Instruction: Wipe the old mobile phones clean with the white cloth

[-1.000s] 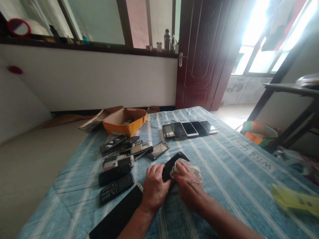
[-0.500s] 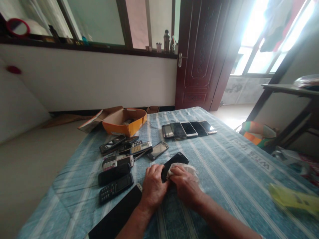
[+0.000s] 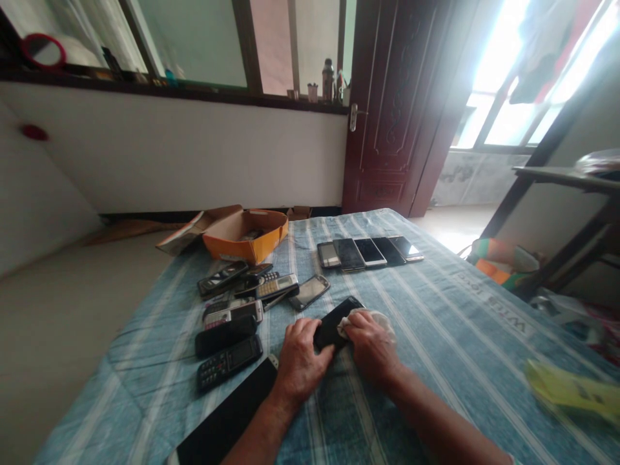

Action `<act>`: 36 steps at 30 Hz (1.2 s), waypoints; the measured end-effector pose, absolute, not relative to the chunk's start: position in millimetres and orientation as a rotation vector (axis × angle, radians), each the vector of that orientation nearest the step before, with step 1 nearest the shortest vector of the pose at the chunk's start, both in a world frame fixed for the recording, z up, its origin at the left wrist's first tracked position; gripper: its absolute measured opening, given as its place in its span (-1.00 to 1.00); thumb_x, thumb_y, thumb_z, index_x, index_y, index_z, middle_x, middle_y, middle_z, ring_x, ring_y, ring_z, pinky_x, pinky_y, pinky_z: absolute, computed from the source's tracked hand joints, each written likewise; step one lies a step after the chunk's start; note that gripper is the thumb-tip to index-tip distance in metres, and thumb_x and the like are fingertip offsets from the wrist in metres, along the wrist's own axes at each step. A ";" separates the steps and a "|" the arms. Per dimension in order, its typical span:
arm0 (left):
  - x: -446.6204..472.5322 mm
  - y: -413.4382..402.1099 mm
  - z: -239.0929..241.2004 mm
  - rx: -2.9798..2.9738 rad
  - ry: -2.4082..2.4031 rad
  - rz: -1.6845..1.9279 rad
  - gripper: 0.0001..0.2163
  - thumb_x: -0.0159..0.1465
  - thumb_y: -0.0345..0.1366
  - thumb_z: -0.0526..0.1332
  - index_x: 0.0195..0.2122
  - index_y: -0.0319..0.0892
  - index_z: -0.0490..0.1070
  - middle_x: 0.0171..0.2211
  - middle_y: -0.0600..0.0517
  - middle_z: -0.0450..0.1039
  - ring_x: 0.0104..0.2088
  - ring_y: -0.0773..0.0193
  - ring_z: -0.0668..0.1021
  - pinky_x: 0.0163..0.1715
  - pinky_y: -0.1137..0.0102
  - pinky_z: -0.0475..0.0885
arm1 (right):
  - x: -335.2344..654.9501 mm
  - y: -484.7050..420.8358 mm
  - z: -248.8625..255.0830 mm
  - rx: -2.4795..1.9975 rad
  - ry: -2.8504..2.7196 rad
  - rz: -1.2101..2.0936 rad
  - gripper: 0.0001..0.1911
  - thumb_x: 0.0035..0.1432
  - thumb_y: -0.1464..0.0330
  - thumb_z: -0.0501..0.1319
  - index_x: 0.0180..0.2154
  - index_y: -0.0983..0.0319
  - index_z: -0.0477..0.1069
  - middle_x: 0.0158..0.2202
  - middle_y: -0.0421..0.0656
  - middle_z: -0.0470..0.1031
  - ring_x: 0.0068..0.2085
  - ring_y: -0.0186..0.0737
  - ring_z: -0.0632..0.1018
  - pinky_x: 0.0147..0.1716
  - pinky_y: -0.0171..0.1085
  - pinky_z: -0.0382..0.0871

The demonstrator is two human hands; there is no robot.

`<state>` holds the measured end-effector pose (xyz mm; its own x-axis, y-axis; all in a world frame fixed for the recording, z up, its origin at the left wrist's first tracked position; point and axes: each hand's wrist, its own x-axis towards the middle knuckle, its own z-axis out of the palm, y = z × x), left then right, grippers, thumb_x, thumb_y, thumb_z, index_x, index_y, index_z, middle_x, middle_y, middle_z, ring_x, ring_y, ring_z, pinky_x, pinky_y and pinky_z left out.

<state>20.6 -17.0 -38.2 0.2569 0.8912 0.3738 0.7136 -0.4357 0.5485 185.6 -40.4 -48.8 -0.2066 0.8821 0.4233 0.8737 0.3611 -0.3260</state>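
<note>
The left hand [image 3: 301, 360] is gripping the near-left end of the black phone [image 3: 332, 328], its long axis running far-right; the right hand [image 3: 374, 347] is pressing a cloth [image 3: 384, 320] on its right side.

Right fingers [image 3: 359, 320] hold cloth [image 3: 384, 321] against black phone [image 3: 331, 327].

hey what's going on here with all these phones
A person steadies a black phone with the left hand and holds a crumpled white cloth or tissue against its face with the right hand. More phones lie in a loose cluster to the left, in front of an open orange box. Five others sit side by side farther back on the blue striped cover.
</note>
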 end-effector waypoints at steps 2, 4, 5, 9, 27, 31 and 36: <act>19.6 -15.5 -40.5 2.257 1.478 0.967 -0.70 0.01 -0.42 0.28 -0.18 -0.22 0.45 -0.20 -0.09 0.49 -0.16 0.04 0.48 -0.09 0.12 0.43 | 179.5 -43.6 -50.0 -1.499 -2.108 0.037 -0.79 0.20 0.54 0.11 -0.41 0.24 0.44 -0.31 -0.11 0.42 -0.13 -0.19 0.38 -0.16 -0.27 0.29; 18.4 -13.9 -42.5 2.263 1.467 0.980 -0.70 0.03 -0.45 0.23 -0.17 -0.22 0.45 -0.19 -0.09 0.49 -0.15 0.05 0.48 -0.08 0.12 0.43 | 170.1 -47.9 -50.2 -1.469 -2.159 0.056 -0.81 0.19 0.55 0.12 -0.41 0.25 0.44 -0.32 -0.12 0.41 -0.17 -0.20 0.38 -0.21 -0.29 0.30; 17.7 -13.3 -43.1 2.264 1.459 0.984 -0.70 0.04 -0.46 0.21 -0.16 -0.21 0.44 -0.19 -0.09 0.49 -0.14 0.05 0.48 -0.08 0.13 0.43 | 165.8 -49.8 -49.6 -1.458 -2.185 0.064 -0.81 0.19 0.55 0.12 -0.41 0.25 0.43 -0.32 -0.12 0.41 -0.18 -0.21 0.39 -0.23 -0.29 0.30; 16.6 -12.9 -43.5 2.250 1.443 0.970 -0.63 0.03 -0.48 0.16 -0.09 -0.22 0.41 -0.16 -0.10 0.48 -0.12 0.06 0.48 -0.10 0.16 0.45 | 163.5 -49.7 -42.1 -1.467 -2.241 0.084 -0.80 0.21 0.54 0.10 -0.40 0.25 0.44 -0.30 -0.12 0.42 -0.15 -0.20 0.38 -0.20 -0.29 0.30; 21.4 -18.3 -39.1 2.289 1.476 0.931 -0.50 -0.08 -0.38 0.30 -0.04 -0.28 0.38 -0.13 -0.15 0.47 -0.10 -0.02 0.47 -0.05 0.10 0.42 | 188.3 -34.5 -35.1 -1.686 -2.129 0.058 -0.74 0.22 0.57 0.03 -0.35 0.23 0.45 -0.19 -0.08 0.41 -0.04 -0.18 0.35 -0.11 -0.27 0.26; 21.3 -17.4 -40.7 2.285 1.485 0.966 -0.52 -0.06 -0.34 0.31 -0.05 -0.24 0.38 -0.14 -0.13 0.47 -0.10 -0.02 0.48 -0.05 0.09 0.42 | 190.9 -33.9 -34.1 -1.734 -2.111 0.044 -0.73 0.20 0.59 0.03 -0.34 0.22 0.46 -0.19 -0.08 0.42 -0.04 -0.17 0.35 -0.10 -0.27 0.25; 20.7 -16.0 -43.8 2.251 1.499 0.964 -0.53 -0.06 -0.39 0.30 -0.05 -0.23 0.39 -0.13 -0.12 0.47 -0.09 0.00 0.49 -0.04 0.12 0.42 | 171.6 -44.3 -33.2 -1.573 -2.242 0.064 -0.77 0.25 0.53 0.06 -0.34 0.23 0.45 -0.21 -0.09 0.43 -0.07 -0.19 0.37 -0.15 -0.30 0.29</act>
